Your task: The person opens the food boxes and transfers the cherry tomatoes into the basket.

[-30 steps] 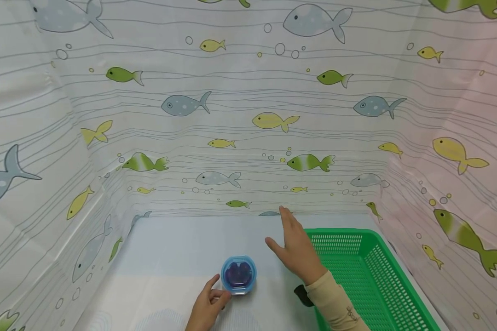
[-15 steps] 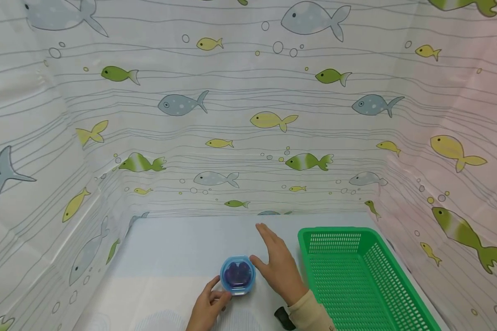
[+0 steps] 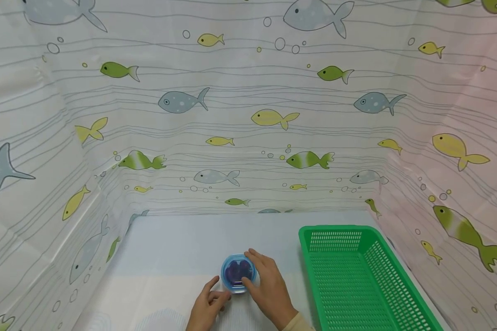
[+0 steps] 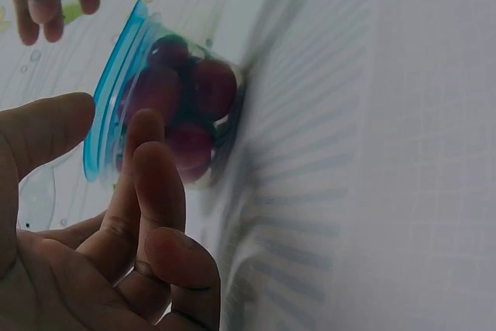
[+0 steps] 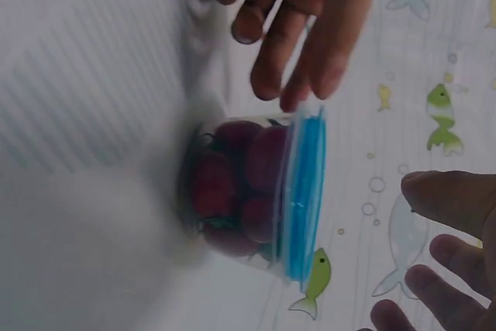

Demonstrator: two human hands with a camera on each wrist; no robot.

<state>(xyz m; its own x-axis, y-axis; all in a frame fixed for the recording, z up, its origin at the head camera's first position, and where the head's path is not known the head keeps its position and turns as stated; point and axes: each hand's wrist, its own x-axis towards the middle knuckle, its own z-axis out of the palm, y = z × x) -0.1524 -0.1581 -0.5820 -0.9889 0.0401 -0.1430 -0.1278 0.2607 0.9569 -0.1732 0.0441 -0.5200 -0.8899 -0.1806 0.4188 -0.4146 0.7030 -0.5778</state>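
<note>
Blue-lidded tub (image 3: 236, 271) sits nr L hand (image 3: 206, 305) (contact unclear).

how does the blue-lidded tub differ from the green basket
The tub is small and rounded; the basket is larger and roughly rectangular. The tub has clear, solid walls, while the basket's green walls are full of holes. The tub is covered by a blue lid; the basket is open-topped. Both widen toward the top.

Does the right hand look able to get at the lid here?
Probably yes: the right hand hovers just above the lid with nothing visible between, and the left hand is by its left edge.
</note>
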